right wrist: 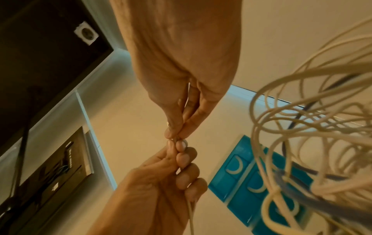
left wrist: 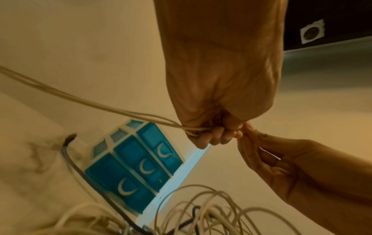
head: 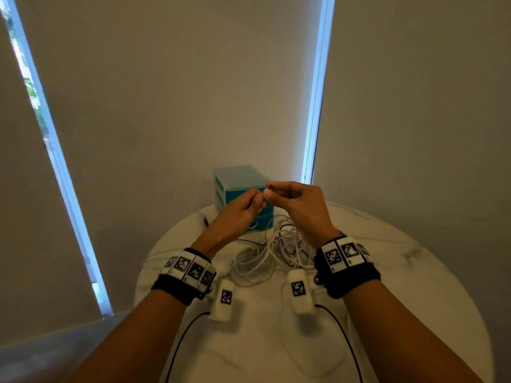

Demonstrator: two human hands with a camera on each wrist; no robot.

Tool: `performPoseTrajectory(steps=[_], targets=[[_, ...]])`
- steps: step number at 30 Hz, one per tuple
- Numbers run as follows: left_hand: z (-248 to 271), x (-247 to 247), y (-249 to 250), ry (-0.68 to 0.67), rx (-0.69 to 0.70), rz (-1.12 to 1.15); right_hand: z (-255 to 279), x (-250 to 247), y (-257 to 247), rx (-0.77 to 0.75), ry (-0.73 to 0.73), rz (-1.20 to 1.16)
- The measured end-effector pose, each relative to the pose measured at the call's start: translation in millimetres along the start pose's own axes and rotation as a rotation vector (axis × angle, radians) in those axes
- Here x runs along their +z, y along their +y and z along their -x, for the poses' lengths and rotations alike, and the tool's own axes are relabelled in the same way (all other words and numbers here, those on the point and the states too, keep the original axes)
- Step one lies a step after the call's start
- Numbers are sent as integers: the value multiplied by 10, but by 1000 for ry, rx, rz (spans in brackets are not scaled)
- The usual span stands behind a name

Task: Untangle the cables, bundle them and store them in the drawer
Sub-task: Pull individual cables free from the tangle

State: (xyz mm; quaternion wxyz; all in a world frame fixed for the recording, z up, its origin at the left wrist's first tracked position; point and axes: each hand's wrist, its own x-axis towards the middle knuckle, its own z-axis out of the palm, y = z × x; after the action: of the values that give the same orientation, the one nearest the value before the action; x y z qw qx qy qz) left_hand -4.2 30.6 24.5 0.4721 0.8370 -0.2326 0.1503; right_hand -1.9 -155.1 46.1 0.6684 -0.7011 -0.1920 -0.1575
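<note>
A tangle of white cables (head: 272,252) with a dark one among them lies on the round table, in front of a teal three-drawer unit (head: 237,179) whose drawers are closed. Both hands are raised above the pile, fingertips meeting. My left hand (head: 257,199) is curled round strands of a white cable (left wrist: 100,106) that run off to the pile. My right hand (head: 272,187) pinches that cable's small plug end (head: 267,190) between thumb and forefinger. In the right wrist view the pinch (right wrist: 177,135) sits just above the left hand's fingers (right wrist: 182,159), and the cable (right wrist: 190,214) hangs below.
The white marble table (head: 414,272) stands against a wall with closed blinds. A black cable (head: 205,220) lies left of the drawer unit. Thin black wires (head: 182,338) from the wrist cameras trail along both forearms over the near part of the table.
</note>
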Motion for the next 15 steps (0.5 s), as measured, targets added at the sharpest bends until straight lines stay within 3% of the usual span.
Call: performPoseTrajectory(steps=[3, 8, 15], targets=[[-156, 274, -27, 63, -15, -39, 13, -180, 140, 27, 33, -54], [-359, 613, -126, 194, -126, 145, 101, -506, 371, 80, 208, -173], [-369, 672, -338, 224, -195, 217, 191, -731, 627, 91, 211, 58]])
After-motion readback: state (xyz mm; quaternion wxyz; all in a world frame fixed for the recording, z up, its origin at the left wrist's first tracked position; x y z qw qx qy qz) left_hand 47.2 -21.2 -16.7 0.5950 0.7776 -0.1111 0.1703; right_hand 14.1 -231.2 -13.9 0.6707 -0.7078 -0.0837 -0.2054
